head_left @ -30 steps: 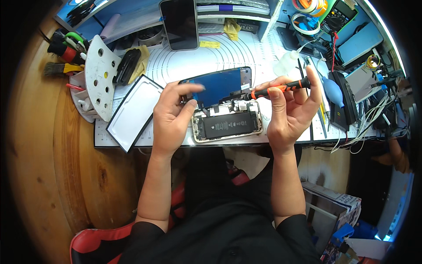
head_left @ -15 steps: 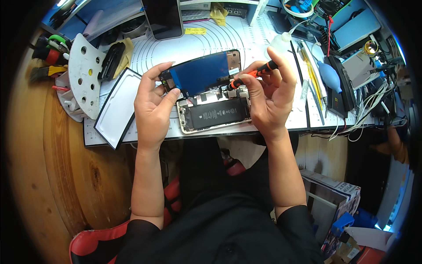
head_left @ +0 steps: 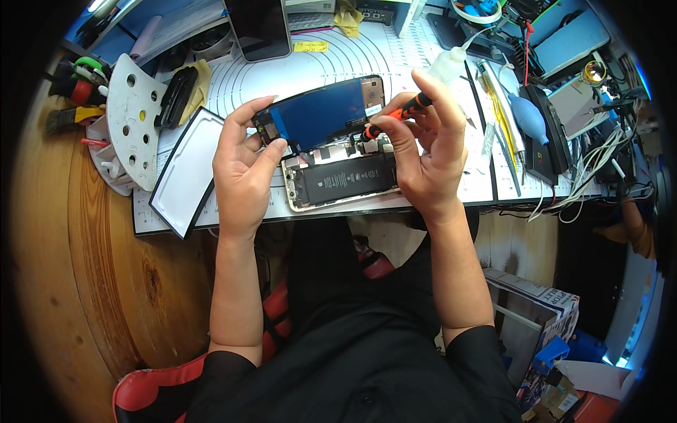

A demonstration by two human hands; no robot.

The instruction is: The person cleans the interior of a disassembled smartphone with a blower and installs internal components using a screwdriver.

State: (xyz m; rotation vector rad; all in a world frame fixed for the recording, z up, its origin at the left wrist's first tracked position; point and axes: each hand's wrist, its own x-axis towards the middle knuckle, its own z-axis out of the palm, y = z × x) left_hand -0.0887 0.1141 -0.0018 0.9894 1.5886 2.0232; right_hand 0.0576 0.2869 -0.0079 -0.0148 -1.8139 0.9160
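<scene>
An opened phone body (head_left: 300,206) lies near the front edge of the desk, its black battery (head_left: 345,180) exposed. Above it, the phone's screen panel (head_left: 321,113) is tilted up, its blue-covered back facing me. My left hand (head_left: 247,169) grips the panel's left end between thumb and fingers. An orange and black screwdriver (head_left: 402,113) is pinched in my right hand (head_left: 434,155), slanting down to the left. Its tip, by the lower right of the panel and the upper part of the body, is too small to make out.
A white tray with a black rim (head_left: 185,173) lies left of my left hand. Behind stands a dark phone (head_left: 259,28). To the right are a squeeze bottle (head_left: 449,65), a blue air blower (head_left: 529,118), tweezers and cables (head_left: 575,180). A white tool rack (head_left: 134,120) stands at left.
My right hand and the screwdriver have shifted slightly left, and the screwdriver's handle sits a little lower. My left hand still holds the screen panel, which is nearly unmoved.
</scene>
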